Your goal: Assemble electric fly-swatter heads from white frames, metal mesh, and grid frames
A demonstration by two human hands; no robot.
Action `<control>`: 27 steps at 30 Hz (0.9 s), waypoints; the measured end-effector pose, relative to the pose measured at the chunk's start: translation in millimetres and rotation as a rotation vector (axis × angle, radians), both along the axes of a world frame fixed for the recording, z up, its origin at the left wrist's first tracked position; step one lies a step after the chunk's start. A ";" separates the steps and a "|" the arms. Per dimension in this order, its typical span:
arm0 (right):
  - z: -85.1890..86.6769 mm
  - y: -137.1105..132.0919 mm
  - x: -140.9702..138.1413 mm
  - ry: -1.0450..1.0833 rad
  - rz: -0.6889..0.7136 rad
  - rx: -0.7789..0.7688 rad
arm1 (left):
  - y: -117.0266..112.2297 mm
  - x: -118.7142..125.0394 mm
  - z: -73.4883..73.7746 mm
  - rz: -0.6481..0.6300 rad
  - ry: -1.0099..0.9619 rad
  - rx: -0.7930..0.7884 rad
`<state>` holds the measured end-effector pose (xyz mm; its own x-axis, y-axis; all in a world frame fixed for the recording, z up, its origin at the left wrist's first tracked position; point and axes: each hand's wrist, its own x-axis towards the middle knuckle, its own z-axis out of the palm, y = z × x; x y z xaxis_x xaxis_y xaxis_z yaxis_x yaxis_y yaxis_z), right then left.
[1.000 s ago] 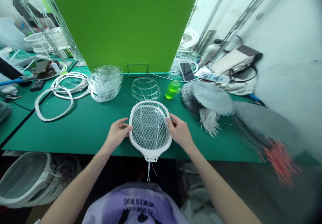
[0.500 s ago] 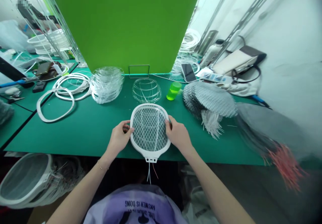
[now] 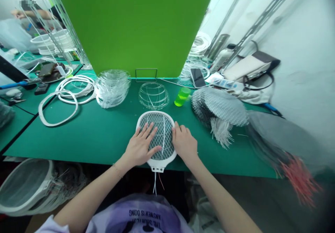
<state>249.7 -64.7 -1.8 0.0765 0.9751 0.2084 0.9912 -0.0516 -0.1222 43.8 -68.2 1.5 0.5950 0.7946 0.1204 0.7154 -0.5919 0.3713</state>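
Note:
A white racket head [image 3: 157,164] with metal mesh lies on the green table, near its front edge, with white and red wires hanging from its neck. It looks like the head of an electric mosquito swatter. My left hand [image 3: 140,145] rests flat on the mesh, fingers spread, covering its lower left. At the right rim, my right hand [image 3: 185,142] has its fingers bent round the frame. Just behind the racket head sits a clear ribbed plastic guard [image 3: 154,96].
Stacked clear guards [image 3: 112,89] and white ring frames [image 3: 58,108] lie left. To the right are a green cup [image 3: 182,96], a phone [image 3: 197,78], mesh sheets with white wires [image 3: 222,105] and dark mesh sheets with red wires [image 3: 282,131]. Assembled racket heads [image 3: 26,187] hang below left.
My left hand has let go of the left rim and now lies spread on the mesh. The right hand stays at the right rim, its fingers turned more over it.

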 end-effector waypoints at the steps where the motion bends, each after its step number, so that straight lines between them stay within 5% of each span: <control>1: 1.0 -2.9 -2.2 -0.003 0.020 0.059 | 0.7 0.8 -2.0 -0.002 0.019 -0.007; 5: -2.3 -33.4 -25.2 0.044 0.256 0.193 | 1.7 -0.8 -6.5 0.019 0.066 0.017; 9: -13.3 -52.7 -43.5 0.109 0.337 0.053 | 1.0 -1.3 -7.4 0.022 0.119 0.053; 13: -9.4 -15.4 -26.1 0.198 0.220 0.036 | -0.1 -0.7 -5.9 0.021 0.098 0.058; 18: -13.6 37.8 0.4 0.272 0.235 -0.031 | 1.3 -0.5 -3.6 0.023 0.098 0.018; 23: -17.1 41.5 -2.0 0.263 0.294 -0.204 | 1.4 -2.5 -5.8 0.005 0.078 -0.001; 27: -8.8 37.5 -3.7 0.237 0.294 -0.195 | -2.9 -7.2 -3.6 -0.024 0.074 -0.006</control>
<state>246.0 -27.3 -10.5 -0.1868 0.9820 0.0279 0.9129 0.1840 -0.3645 36.5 -71.1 -2.1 0.6209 0.7807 0.0706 0.7269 -0.6071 0.3210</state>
